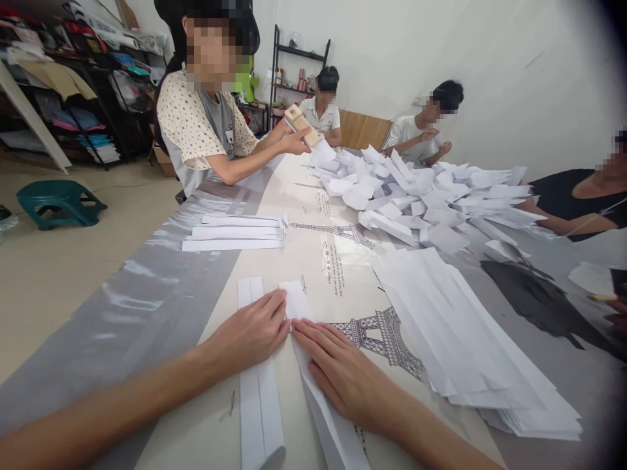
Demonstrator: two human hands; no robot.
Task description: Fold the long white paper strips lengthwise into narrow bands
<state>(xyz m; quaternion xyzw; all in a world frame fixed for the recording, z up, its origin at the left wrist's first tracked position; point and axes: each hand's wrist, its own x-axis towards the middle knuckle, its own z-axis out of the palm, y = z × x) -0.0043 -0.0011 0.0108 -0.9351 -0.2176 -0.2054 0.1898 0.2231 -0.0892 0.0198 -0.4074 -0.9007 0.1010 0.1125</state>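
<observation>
A long folded strip of white paper [326, 405] lies on the patterned tablecloth [206, 418]. My left hand [262, 326] pinches the strip's left edge near its far end, fingers bent together. My right hand [343, 369] lies along the strip, fingers stretched forward and pressing it flat, its fingertips close to my left hand. Just to the left, partly under my left wrist, is another folded white strip [259, 405] with a seam along its length. A stack of white paper sheets [470, 346] sits to the right of my right hand.
Several folded strips [235, 232] lie farther left. A big heap of folded papers [416, 189] covers the far right. A person [206, 124] at the left holds a wooden block [304, 127]; other people sit around the table. A green stool [59, 202] stands on the floor.
</observation>
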